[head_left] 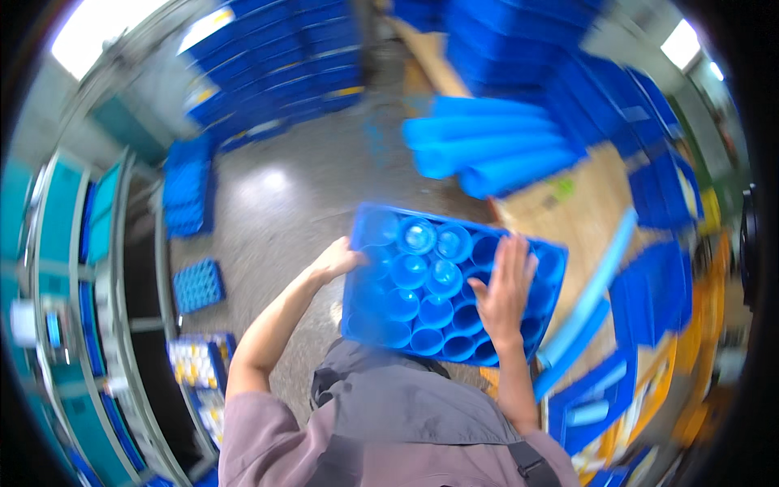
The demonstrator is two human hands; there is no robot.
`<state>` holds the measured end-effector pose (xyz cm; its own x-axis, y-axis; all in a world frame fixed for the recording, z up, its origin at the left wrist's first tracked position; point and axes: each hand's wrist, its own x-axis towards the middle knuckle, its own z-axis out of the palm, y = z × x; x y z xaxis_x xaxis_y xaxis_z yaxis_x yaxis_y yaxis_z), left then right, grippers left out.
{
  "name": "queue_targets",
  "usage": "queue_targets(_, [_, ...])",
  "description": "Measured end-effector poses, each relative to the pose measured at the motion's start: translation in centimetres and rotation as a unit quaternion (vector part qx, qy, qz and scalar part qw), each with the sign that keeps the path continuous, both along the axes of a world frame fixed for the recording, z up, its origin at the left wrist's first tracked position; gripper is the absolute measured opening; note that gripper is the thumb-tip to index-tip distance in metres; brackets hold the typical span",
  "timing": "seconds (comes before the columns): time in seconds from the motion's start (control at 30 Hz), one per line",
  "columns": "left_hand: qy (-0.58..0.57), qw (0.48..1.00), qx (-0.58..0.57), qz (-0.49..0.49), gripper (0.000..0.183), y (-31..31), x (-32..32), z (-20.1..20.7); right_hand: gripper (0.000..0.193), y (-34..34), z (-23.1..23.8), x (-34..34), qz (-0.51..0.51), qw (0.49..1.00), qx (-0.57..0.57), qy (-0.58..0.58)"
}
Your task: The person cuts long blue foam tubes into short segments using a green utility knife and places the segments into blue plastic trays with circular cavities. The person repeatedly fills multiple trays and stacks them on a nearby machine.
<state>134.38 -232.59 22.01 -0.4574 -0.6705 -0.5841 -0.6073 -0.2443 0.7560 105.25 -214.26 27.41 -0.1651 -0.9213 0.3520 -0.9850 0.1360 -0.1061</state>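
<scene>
A blue rectangular crate is in front of my body, with rows of round blue tube-like pockets inside it. Clear domed pieces or glossy bottoms show in several pockets on its left side; blur keeps me from telling which. My left hand grips the crate's left rim, its fingertips partly smeared. Over the pockets on the right side lies my right hand, fingers stretched out and thumb apart. Whether its palm touches the pockets I cannot tell.
Rolled blue sheets lie on a wooden board ahead right. Tall stacks of blue crates stand at the back. A smaller blue pocketed tray sits on the floor at left, near a metal rack. Blue bins line the right.
</scene>
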Motion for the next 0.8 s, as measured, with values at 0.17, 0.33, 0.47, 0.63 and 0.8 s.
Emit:
queue_targets(0.17, [-0.116, 0.992, -0.016, 0.04, 0.042, -3.1, 18.8, 0.2, 0.036, -5.0, 1.3, 14.4, 0.034, 0.976, -0.072, -0.204])
queue_targets(0.33, [-0.127, 0.959, 0.049, 0.248, 0.025, -2.2, 33.4, -3.5, 0.028, -16.5, 9.9, 29.2, 0.373, 0.857, -0.117, -0.335])
queue_targets(0.47, [-0.033, 0.874, 0.117, 0.47, 0.026, -1.4, 41.6, -7.4, 0.038, -22.4, 17.4, 40.7, 0.55, 0.658, -0.272, -0.436])
queue_targets(0.63, [0.037, 0.748, 0.08, 0.657, 0.029, -5.6, 51.0, -9.3, 0.032, -33.2, 19.8, 52.3, 0.638, 0.538, -0.278, -0.476])
queue_targets(0.8, [0.107, 0.588, 0.036, 0.801, 0.024, -12.0, 61.0, -8.4, 0.036, -43.3, 20.7, 64.0, 0.663, 0.358, -0.242, -0.611])
